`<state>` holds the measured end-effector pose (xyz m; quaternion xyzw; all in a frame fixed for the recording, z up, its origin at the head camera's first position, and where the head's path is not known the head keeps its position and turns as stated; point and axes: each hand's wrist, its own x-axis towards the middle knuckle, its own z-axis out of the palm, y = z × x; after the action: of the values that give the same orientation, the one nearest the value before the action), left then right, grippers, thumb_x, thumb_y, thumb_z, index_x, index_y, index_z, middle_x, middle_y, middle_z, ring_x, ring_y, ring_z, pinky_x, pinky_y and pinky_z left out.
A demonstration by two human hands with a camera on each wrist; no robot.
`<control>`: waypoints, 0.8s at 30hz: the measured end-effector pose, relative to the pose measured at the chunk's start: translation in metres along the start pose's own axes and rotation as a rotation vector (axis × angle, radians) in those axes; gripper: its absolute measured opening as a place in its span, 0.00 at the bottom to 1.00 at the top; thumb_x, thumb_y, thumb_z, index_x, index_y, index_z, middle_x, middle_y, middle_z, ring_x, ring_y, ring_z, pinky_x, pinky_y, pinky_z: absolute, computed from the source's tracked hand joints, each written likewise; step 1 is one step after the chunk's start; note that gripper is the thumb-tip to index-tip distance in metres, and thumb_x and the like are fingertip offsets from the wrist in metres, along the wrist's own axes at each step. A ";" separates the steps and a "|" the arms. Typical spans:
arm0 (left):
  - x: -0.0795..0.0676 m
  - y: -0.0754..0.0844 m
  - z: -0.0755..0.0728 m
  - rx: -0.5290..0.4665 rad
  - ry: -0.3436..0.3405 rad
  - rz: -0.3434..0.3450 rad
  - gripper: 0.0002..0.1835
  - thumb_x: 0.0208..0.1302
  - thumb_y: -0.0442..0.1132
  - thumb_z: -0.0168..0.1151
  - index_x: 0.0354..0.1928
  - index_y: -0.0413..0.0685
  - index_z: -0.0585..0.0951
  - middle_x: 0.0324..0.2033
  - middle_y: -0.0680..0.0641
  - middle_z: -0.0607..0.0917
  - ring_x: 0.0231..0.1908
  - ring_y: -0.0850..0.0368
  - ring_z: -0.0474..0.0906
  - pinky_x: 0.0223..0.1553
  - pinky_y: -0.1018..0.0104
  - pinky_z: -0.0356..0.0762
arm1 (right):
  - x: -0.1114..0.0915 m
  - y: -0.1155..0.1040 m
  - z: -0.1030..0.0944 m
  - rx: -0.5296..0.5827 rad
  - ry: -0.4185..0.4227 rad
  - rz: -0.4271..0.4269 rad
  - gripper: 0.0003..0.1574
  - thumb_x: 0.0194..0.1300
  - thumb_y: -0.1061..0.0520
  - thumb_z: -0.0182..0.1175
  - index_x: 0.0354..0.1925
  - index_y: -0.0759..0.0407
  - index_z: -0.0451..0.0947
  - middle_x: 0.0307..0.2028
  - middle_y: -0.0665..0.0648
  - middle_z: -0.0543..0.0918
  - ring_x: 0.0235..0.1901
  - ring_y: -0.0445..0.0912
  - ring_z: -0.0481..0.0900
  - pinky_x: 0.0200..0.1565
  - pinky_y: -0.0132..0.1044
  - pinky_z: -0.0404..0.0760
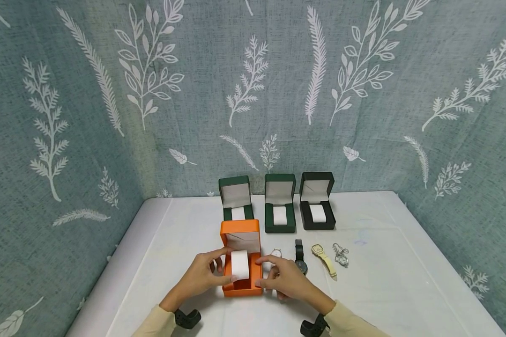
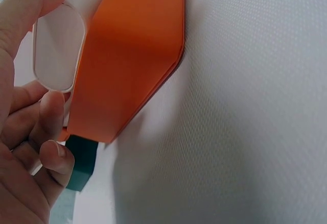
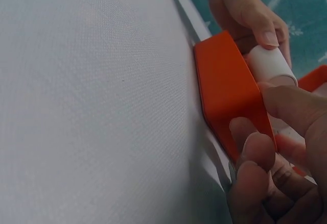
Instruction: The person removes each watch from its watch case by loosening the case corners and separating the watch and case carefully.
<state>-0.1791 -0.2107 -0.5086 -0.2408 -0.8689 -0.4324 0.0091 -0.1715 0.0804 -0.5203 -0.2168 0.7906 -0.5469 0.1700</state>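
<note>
An orange watch box (image 1: 242,293) stands with its lid raised at the front middle of the table. My left hand (image 1: 204,272) pinches a white watch cushion (image 1: 240,265) between thumb and fingers. In the left wrist view the cushion (image 2: 57,48) shows its oval end, raised above the rim of the box (image 2: 127,55). My right hand (image 1: 290,279) grips the right wall of the box, and the right wrist view shows its thumb at the rim and its fingertips (image 3: 258,150) against the outer side.
Behind stand two green watch boxes (image 1: 280,177) and a black one (image 1: 317,176), lids raised, white cushions inside. To the right lie a white-faced watch (image 1: 276,253), partly hidden, a black watch (image 1: 299,250), a gold watch (image 1: 325,261) and a silver watch (image 1: 342,260).
</note>
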 end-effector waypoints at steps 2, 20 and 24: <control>0.000 0.000 0.000 0.003 0.000 0.002 0.39 0.53 0.57 0.80 0.64 0.45 0.81 0.25 0.57 0.79 0.23 0.64 0.72 0.25 0.69 0.70 | 0.000 0.000 0.000 0.006 -0.004 0.008 0.32 0.64 0.46 0.74 0.64 0.48 0.77 0.24 0.57 0.85 0.08 0.41 0.71 0.12 0.32 0.69; 0.002 0.000 0.008 0.010 0.000 0.000 0.36 0.53 0.57 0.80 0.62 0.52 0.82 0.26 0.56 0.78 0.26 0.63 0.73 0.26 0.69 0.72 | -0.002 0.001 -0.001 0.044 -0.008 0.021 0.33 0.64 0.46 0.74 0.65 0.46 0.76 0.24 0.59 0.85 0.09 0.43 0.75 0.15 0.42 0.79; 0.002 0.000 0.010 0.016 0.000 -0.012 0.36 0.53 0.59 0.80 0.62 0.53 0.82 0.26 0.57 0.78 0.26 0.64 0.73 0.26 0.69 0.72 | -0.002 0.002 0.000 0.041 -0.012 0.013 0.33 0.64 0.46 0.74 0.65 0.46 0.76 0.25 0.60 0.85 0.10 0.42 0.75 0.15 0.42 0.79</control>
<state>-0.1789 -0.2024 -0.5137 -0.2356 -0.8738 -0.4252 0.0084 -0.1699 0.0825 -0.5218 -0.2114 0.7796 -0.5604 0.1827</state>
